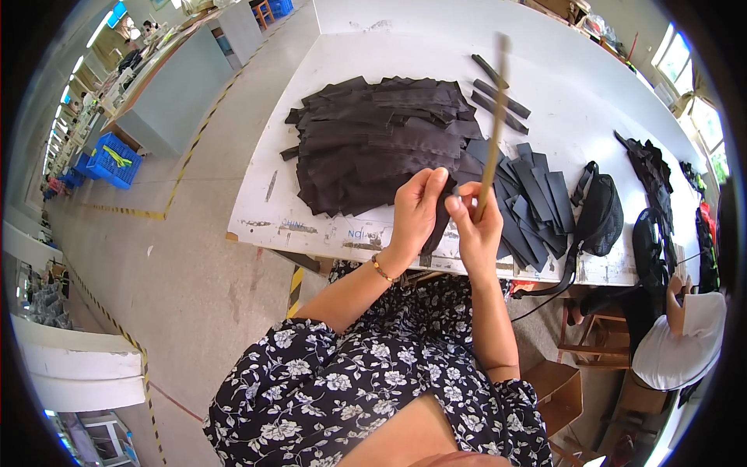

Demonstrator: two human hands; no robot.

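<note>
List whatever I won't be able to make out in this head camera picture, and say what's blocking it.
All in the head view:
- Stick: its lower end, hidden by the right hand; its upper end looks blurred.
- Black strip: the pinched part, covered by the fingers of the left hand.
- Large pile: its lower layers, buried under the top pieces.
- Far workbench: the items on it, too small.

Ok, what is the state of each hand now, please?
Left hand: closed, pinching a black strip.
Right hand: closed, holding a thin brownish stick.
</note>
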